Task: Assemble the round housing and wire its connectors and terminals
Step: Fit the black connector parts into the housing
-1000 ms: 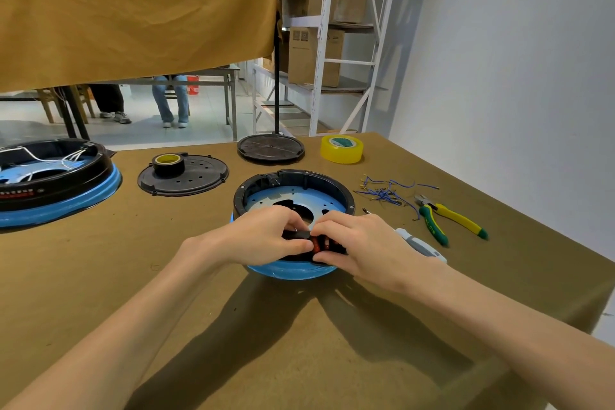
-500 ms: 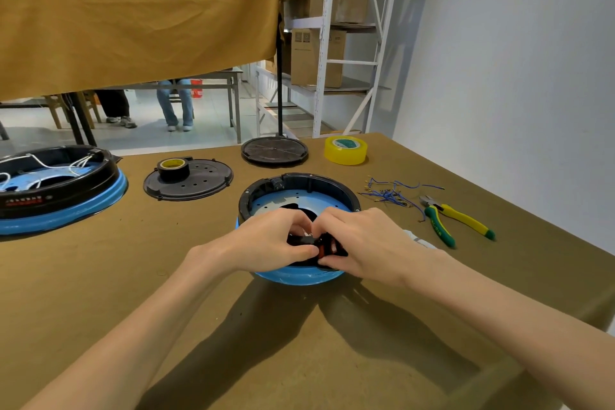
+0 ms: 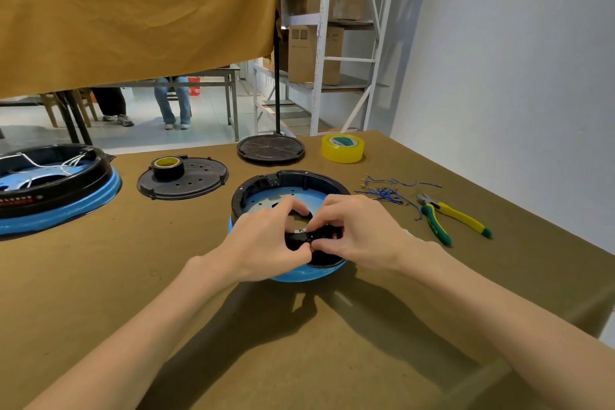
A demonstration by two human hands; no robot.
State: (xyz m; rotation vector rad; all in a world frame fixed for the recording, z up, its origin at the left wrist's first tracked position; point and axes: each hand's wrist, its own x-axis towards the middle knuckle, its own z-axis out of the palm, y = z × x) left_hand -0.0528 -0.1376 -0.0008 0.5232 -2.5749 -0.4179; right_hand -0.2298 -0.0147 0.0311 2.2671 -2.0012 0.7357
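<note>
A round housing [image 3: 283,181] with a black rim, a pale blue inner plate and a blue base sits mid-table. Over its near rim my left hand [image 3: 266,240] and my right hand [image 3: 357,233] meet. Both pinch a small black part [image 3: 301,238] with a red spot, held at the rim's inner edge. The fingers hide most of that part. Loose blue wires [image 3: 387,191] with metal terminals lie to the right of the housing.
Green-and-yellow cutters [image 3: 447,218] lie right of the wires. A yellow tape roll [image 3: 342,148] and a black disc [image 3: 271,150] sit behind. A black cover plate [image 3: 196,180] carries a black tape roll [image 3: 166,167]. A second, wired housing [image 3: 56,186] stands at far left.
Both hands stayed on the near rim, working the small black part; the fingers shifted slightly. The head camera drifted, so the scene shifted a little.
</note>
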